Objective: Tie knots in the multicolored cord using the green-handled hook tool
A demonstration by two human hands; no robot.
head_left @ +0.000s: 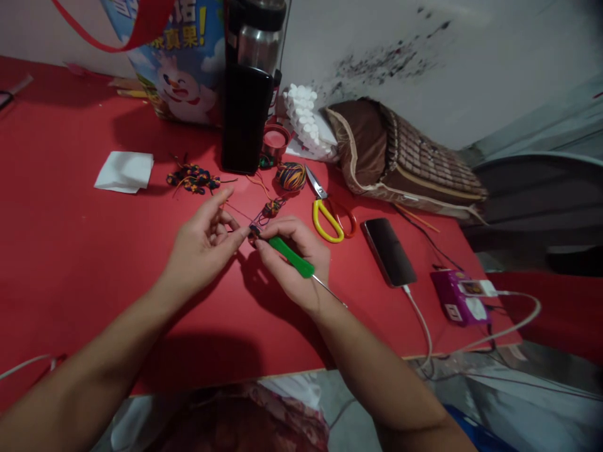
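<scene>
My left hand (pixel 202 238) has its thumb tip against a small dark piece of yarn work (pixel 255 231); the index finger is raised, and a thin strand of yarn (pixel 240 210) runs from near it towards the piece. My right hand (pixel 301 257) pinches the same piece between thumb and forefinger. Across its palm lies a green-handled crochet hook (pixel 294 258), its metal shaft pointing back over the wrist. Just beyond the fingers is a small tangle of multicoloured yarn (pixel 271 208). A multicoloured yarn ball (pixel 291 176) sits behind that.
Scissors (pixel 328 220) with yellow and red handles lie right of the yarn ball. A phone on a cable (pixel 389 251) and a purple box (pixel 459 298) are farther right. Crocheted pieces (pixel 193 179) and a white tissue (pixel 125 171) lie left. An upright black phone (pixel 247 119) stands behind.
</scene>
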